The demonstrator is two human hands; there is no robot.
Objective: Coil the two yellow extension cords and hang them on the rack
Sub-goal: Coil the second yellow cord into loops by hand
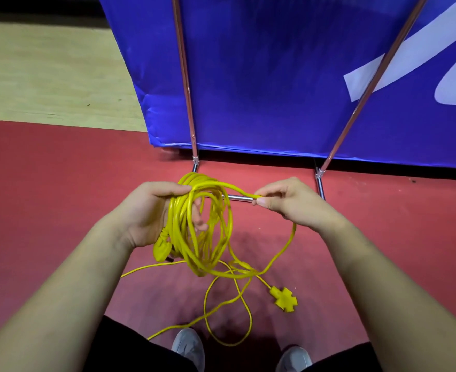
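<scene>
My left hand (151,210) grips a coil of yellow extension cord (216,237) with several loops hanging down from it. A yellow plug (161,248) dangles at my left wrist. My right hand (288,200) pinches one strand of the same cord (244,190) just right of the coil. From my right hand the cord drops to the red floor, where its yellow multi-outlet end (284,296) lies. More loose yellow cord (221,318) curls on the floor near my feet. The metal rack (188,84) rises right behind the coil; only its legs and bottom bar show.
A blue banner (275,76) stands behind the rack's two slanted poles (366,98). The rack's bottom bar (239,197) runs just behind my hands. Red floor (60,183) lies to the left, with pale wood flooring (47,71) beyond. My grey shoes (189,347) are at the bottom.
</scene>
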